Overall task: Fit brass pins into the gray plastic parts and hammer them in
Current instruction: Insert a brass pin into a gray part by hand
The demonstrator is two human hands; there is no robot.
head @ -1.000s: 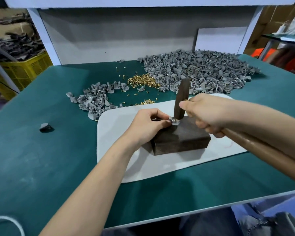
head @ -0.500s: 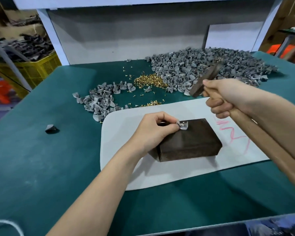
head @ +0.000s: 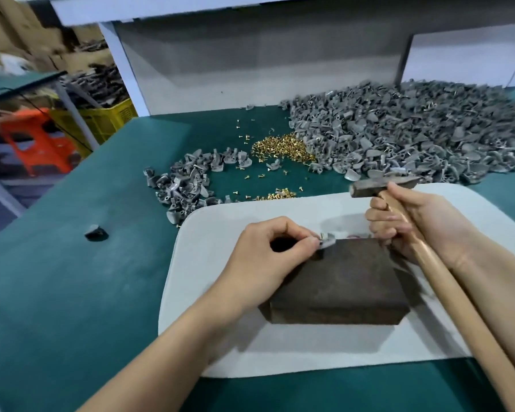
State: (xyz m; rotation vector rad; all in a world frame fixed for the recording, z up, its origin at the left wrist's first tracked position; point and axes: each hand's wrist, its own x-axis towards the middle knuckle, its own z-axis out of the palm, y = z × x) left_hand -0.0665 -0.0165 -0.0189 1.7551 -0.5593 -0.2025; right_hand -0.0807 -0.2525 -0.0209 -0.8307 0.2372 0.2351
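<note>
**Hammer head drops level while the part stays pinned on the block**

Since half a second ago my right hand [head: 413, 221] has brought the hammer [head: 381, 187] down from its raised tilt over the far pile. Its head now lies roughly level at the right of centre, above and behind the dark block [head: 345, 286]. A trace of red scrawl [head: 355, 236] shows on the white mat [head: 220, 337] just behind the block, too hidden to read.

My right fingers wrap the wooden handle close under the head, thumb on top, and the handle runs off toward the lower right corner. My left hand [head: 268, 257] keeps its place, forearm coming up from the bottom edge, fingers curled, thumb and forefinger pinching the gray plastic part [head: 328, 240]. That part sits on the block's far left corner, at my fingertips, left of and below the hammer head and apart from it.

Brass pins [head: 280, 148] lie heaped on the green table [head: 71, 292] at upper centre, touching the big gray pile [head: 413, 135]. A smaller pile [head: 187, 185] lies to their left.
</note>
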